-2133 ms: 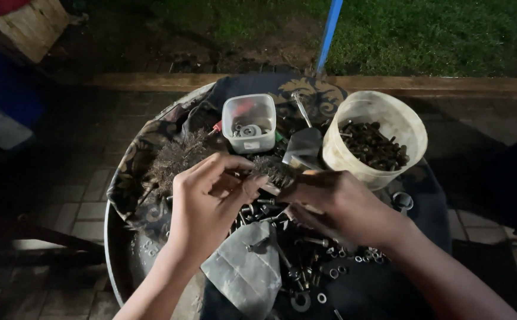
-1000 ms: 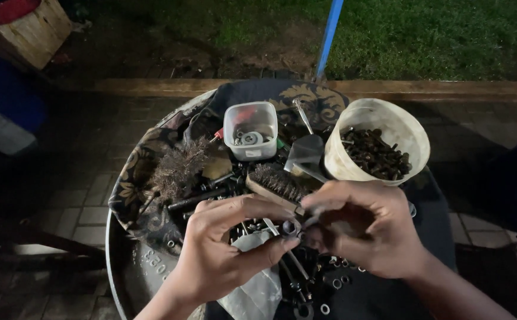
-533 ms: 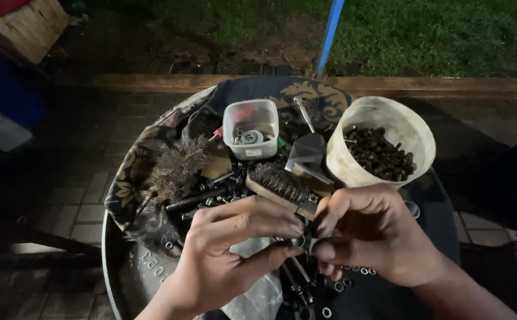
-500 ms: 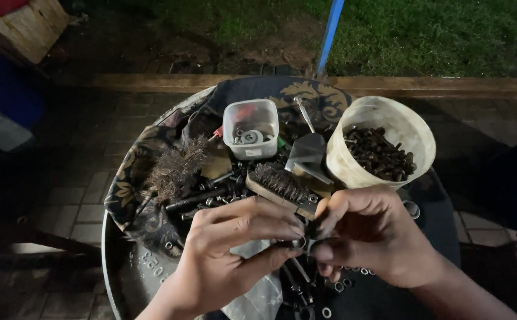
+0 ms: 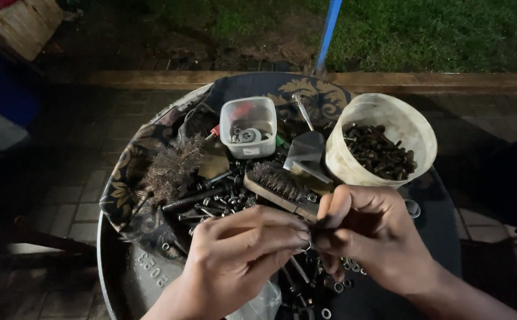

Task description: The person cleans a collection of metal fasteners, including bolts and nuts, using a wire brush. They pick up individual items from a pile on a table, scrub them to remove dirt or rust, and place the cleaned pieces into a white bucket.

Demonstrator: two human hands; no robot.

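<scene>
- Pinching together over the middle of the round tray (image 5: 122, 278), the left hand (image 5: 234, 261) and right hand (image 5: 371, 243) meet fingertip to fingertip on a small metal ring (image 5: 307, 247), mostly hidden between them.
- Both hands' fingers are drawn narrow around that piece.
- Just behind the hands lies a wire brush (image 5: 279, 186) among loose bolts and nuts (image 5: 217, 198).
- Farther back stand a clear square tub (image 5: 248, 125) and a white bucket (image 5: 412, 127) of dark screws, with a trowel (image 5: 307, 148) between them.
</scene>
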